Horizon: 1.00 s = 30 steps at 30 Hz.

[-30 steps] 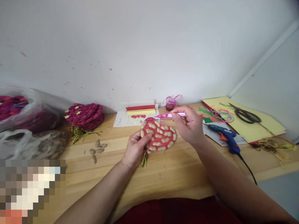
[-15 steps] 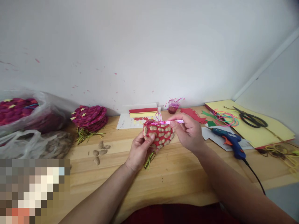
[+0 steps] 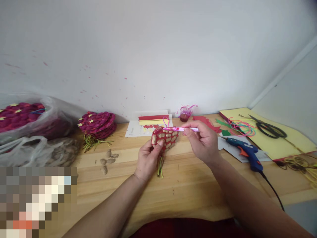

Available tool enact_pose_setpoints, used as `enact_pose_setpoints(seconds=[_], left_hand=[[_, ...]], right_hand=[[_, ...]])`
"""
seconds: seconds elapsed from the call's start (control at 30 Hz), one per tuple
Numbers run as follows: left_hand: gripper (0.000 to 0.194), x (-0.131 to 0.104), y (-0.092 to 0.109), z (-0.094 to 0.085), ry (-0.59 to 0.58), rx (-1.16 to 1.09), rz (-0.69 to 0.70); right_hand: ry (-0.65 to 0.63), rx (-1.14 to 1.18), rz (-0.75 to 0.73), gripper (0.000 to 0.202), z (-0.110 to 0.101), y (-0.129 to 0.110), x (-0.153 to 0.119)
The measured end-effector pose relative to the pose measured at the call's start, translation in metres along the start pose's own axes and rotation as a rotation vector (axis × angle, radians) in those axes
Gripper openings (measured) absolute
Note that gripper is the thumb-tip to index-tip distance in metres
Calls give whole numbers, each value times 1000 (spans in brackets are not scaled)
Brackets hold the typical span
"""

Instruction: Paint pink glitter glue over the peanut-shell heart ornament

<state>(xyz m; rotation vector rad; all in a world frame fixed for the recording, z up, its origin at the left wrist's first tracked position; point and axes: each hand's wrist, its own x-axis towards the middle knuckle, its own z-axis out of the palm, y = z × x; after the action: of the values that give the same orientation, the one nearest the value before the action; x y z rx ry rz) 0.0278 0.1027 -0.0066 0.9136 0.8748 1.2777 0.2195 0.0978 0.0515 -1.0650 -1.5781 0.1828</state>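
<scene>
My left hand [image 3: 149,158] is closed on a red disc ornament covered in unpainted peanuts [image 3: 168,138], its thumb over the front face. The disc is held up at an angle above the table; a yellow-green tassel [image 3: 160,167] hangs below it and a pink cord loop rises behind its top. In my right hand [image 3: 203,140] is a slim white paintbrush [image 3: 182,129] stained with pink paint, pinched near its right end and lying level. The brush's left end is at the disc's upper edge; whether it touches is unclear.
Left stand a stack of magenta-painted peanut discs [image 3: 99,124], a plastic bag of more discs [image 3: 22,115] and loose peanuts [image 3: 108,160]. A paint cup [image 3: 185,114] is by the wall. Right lie a blue glue gun [image 3: 245,150] with its cord, black scissors [image 3: 269,129] and yellow paper [image 3: 292,138].
My left hand has turned the peanut disc so it looks narrower, and its tassel now hangs straighter. The paintbrush has shifted slightly right along the upper edge.
</scene>
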Motion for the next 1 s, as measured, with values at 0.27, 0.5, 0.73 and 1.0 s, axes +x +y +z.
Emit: enact_pose_setpoints(seconds=[0.27,0.5,0.73,1.0], left_hand=[[16,4,4,-5,80,264,281],[17,6,9,-7,116,383,433],[19,5,8,-8,81,438,423],[21,8,2,-12,33,508,479]], right_hand=[[3,17,-138,10,-2,-11,-2],[-19,-19,-267,21,-5,-19,-2],[-41,102,-188,13,-3,-25,-3],[-50,70,-219,13,-1,-21,-7]])
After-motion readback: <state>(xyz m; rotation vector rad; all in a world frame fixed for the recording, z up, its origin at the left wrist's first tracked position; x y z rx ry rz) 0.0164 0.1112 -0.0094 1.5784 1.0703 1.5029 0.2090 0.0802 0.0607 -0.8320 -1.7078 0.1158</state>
